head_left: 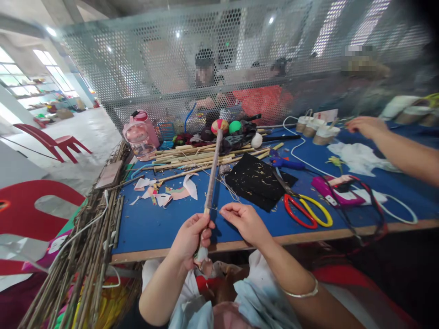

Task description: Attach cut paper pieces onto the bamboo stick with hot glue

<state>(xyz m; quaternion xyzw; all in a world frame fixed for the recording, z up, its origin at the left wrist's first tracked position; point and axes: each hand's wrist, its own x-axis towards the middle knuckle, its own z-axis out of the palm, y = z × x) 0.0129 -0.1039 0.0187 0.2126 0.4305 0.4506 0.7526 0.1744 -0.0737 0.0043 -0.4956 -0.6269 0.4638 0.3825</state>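
My left hand (192, 237) is closed around the lower end of a long pale stick (213, 176), which slants up and away over the blue table (133, 233). Its far end meets a pink and yellow ball (219, 125); I cannot tell whether the two are joined. Just right of the stick, my right hand (247, 221) pinches a thin thread (214, 209) that runs to the stick above my left fingers. Torn paper pieces (176, 192) lie left of the stick. Scissors (305, 210) with red and yellow handles rest farther right.
Behind lie loose sticks (192, 157), a green ball (235, 127) and a black cloth (257, 180). A blue glue gun (288, 163) and its cord are at right, near another person's hand (368, 125). A pink bottle (140, 137) stands back left; bundled branches (82, 256) flank the table.
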